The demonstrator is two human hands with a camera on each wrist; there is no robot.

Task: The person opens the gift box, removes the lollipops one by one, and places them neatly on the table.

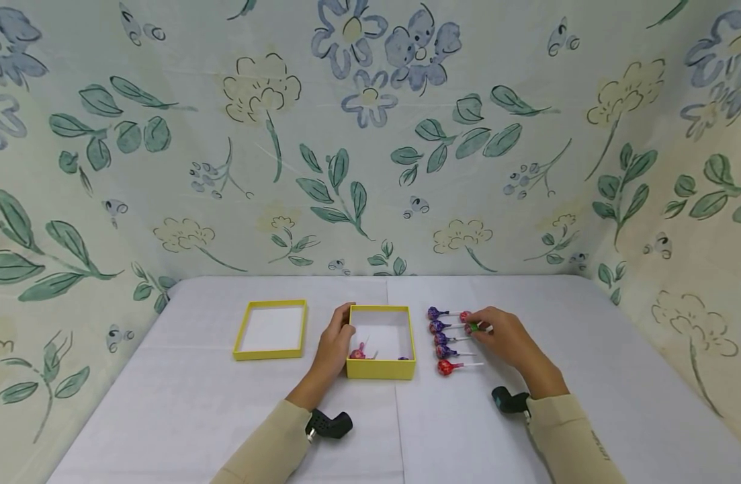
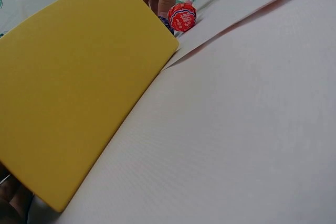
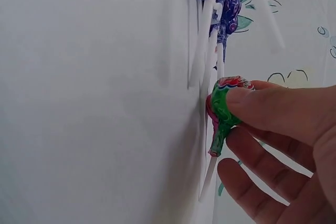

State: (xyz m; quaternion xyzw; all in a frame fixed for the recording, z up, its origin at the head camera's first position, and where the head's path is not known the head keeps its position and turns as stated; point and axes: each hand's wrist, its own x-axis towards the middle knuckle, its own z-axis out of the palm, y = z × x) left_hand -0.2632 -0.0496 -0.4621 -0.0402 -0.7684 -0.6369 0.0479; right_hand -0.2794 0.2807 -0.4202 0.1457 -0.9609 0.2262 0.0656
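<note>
My left hand (image 1: 330,344) grips the left wall of an open yellow box (image 1: 379,370), its thumb over the rim. Inside lie a pink lollipop (image 1: 358,353) and, by the front wall, a bit of purple wrapper. My right hand (image 1: 512,343) pinches a green-wrapped lollipop (image 3: 224,111) by its head between thumb and fingers, the stick pointing down in the right wrist view. That lollipop is close over the right end of a column of several purple lollipops (image 1: 435,327), with a red lollipop (image 1: 445,368) nearest me. Another red-pink lollipop (image 1: 465,316) sits at the far end, beside my fingertips.
A shallow yellow-rimmed lid (image 1: 240,336) with a white inside lies left of the box. White cloth (image 1: 164,403) covers the table, with a crease running past the box. A floral curtain (image 1: 370,195) stands behind and along the sides.
</note>
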